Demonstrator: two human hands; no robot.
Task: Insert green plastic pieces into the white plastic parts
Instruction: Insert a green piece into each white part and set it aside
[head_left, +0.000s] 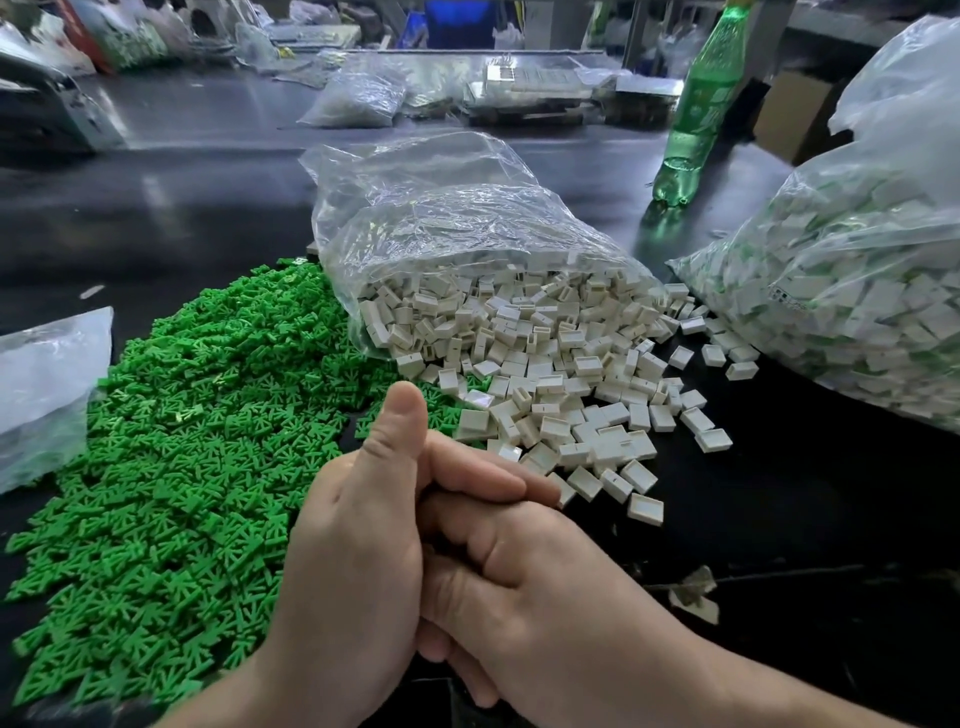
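A wide heap of small green plastic pieces (182, 441) covers the dark table at the left. White plastic parts (561, 379) spill from the mouth of a clear bag (457, 218) lying on its side in the middle. My left hand (358, 545) and my right hand (545, 587) are clasped together in front of both heaps. The left thumb points up and the left fingers lie across the right hand's fingers. Whatever may be between the palms is hidden.
A large clear bag (857, 291) of white parts with green showing inside fills the right side. A green bottle (701, 104) stands behind it. Another plastic bag (47, 384) lies at the left edge. A torn scrap (693, 592) lies on the table (182, 208).
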